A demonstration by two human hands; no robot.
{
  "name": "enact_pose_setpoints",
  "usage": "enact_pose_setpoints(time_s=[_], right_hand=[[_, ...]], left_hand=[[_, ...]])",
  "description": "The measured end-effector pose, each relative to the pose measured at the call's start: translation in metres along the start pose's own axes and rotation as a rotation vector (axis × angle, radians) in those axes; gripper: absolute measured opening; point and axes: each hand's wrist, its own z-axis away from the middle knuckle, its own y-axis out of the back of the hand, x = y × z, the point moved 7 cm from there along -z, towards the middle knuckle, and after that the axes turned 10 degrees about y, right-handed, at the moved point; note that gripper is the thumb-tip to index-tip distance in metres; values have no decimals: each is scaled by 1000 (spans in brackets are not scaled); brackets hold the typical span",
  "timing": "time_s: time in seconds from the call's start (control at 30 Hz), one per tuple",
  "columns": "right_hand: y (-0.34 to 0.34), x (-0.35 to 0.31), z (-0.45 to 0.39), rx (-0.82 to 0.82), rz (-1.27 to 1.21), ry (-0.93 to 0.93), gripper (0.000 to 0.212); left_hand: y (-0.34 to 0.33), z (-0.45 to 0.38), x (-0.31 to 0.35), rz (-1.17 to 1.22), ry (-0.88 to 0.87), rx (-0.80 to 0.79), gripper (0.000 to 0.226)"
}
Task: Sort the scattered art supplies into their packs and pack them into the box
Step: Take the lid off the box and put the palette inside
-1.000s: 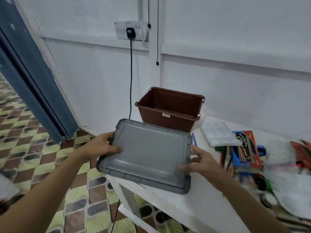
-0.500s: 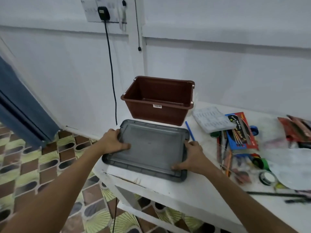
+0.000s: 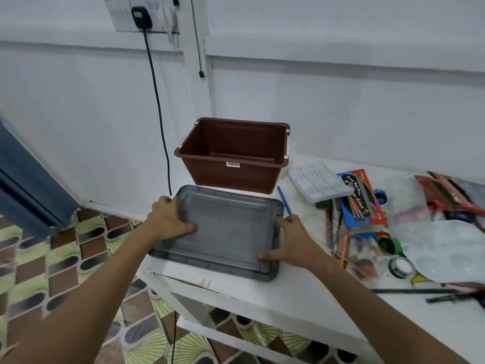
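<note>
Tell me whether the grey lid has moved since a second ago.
Yes. The grey lid was held tilted up off the white table; it now lies flat on it, just in front of the brown box, both hands still on it.

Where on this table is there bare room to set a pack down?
Bare table runs along the near edge, between the grey lid and the black pencil. The brown box is empty. Right of the lid, the pencil pack and loose pens crowd the surface.
</note>
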Motion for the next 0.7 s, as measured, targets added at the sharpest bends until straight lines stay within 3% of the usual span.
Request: enact_pose_setpoints(time_s=[0.17, 0.27, 0.43, 0.5, 0.6, 0.7], right_hand=[[40, 13, 12, 140, -90, -31, 90], [81, 33, 37, 246, -68, -86, 91], [156, 94, 112, 438, -75, -201, 73], [180, 127, 150, 483, -61, -295, 78], [212, 173, 205, 564, -18, -451, 79], [234, 200, 242, 608, -12, -507, 70]], left_hand=[[8, 25, 73, 104, -211, 51, 97], [-3, 48, 143, 155, -386, -24, 79], [-31, 95, 278, 154, -655, -74, 54], [-50, 114, 325, 119, -734, -123, 39], [-83, 142, 379, 80, -767, -229, 24], [-109, 166, 414, 38, -759, -241, 23]])
